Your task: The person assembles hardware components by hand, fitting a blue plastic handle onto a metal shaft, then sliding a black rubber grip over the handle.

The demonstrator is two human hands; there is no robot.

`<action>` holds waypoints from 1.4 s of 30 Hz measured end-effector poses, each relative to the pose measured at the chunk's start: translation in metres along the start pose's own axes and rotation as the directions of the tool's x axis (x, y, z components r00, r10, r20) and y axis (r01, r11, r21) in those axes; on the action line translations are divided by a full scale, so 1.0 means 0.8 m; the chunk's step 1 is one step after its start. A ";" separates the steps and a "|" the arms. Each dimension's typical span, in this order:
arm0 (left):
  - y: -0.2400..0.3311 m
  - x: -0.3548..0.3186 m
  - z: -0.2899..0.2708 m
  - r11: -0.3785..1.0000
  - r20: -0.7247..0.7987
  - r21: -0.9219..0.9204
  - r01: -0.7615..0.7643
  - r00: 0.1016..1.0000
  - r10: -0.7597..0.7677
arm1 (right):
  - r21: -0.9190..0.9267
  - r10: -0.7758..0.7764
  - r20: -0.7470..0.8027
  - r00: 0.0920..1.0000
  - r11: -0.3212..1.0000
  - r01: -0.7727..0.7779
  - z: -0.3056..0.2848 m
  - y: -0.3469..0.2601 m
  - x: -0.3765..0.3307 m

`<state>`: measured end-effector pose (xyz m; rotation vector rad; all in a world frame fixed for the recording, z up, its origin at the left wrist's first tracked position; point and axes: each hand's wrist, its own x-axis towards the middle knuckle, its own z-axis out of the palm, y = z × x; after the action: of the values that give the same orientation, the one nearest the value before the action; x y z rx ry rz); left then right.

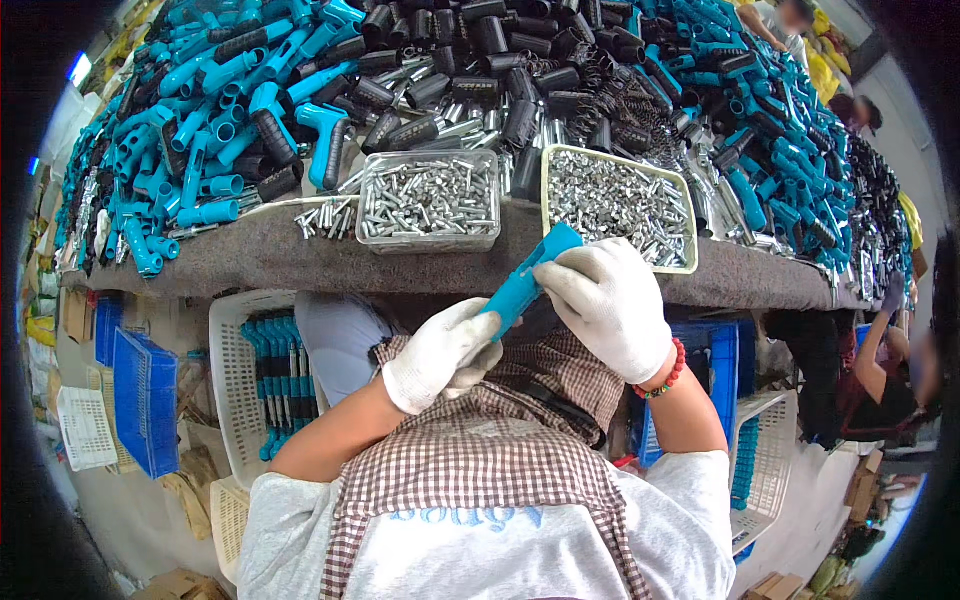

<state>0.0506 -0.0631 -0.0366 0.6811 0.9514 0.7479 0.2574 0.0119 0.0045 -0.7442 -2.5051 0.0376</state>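
Just below frame centre, both gloved hands clamp a blue plastic handle [522, 283]: left hand [440, 352] low, right hand [605, 305] high. A slip could knock the metal-parts tray [690, 262] overhanging the desk [270, 255].

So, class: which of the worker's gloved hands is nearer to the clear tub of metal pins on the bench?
Left. The left hand sits below the clear tub, gripping the blue handle's lower end. The right hand holds its upper part, further right.
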 end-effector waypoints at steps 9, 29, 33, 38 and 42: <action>0.000 -0.006 -0.005 0.959 0.184 -0.233 0.159 0.976 -0.117 | -0.108 -0.255 -0.129 0.958 0.964 0.242 0.024 0.008 -0.016; 0.038 0.003 -0.053 0.871 0.094 -0.206 -0.447 0.876 0.472 | 0.714 0.387 0.296 0.873 0.518 -0.472 0.014 -0.024 -0.025; 0.016 0.026 0.012 0.745 -0.144 -0.264 -0.613 0.789 0.598 | 0.649 0.464 0.123 0.877 0.631 -0.425 0.039 -0.041 -0.006; 0.010 0.018 -0.004 0.731 -0.347 -0.479 -0.485 0.870 0.349 | -0.086 0.294 -0.341 0.893 0.936 -0.341 0.019 0.034 0.008; 0.007 0.019 0.004 0.746 -0.362 -0.489 -0.453 0.883 0.299 | -0.185 0.350 -0.240 0.906 0.899 -0.396 0.020 0.091 -0.005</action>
<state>0.0576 -0.0477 -0.0378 0.2446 0.7688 1.4498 0.2889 0.0735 -0.0235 -1.2562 -2.1622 -0.1872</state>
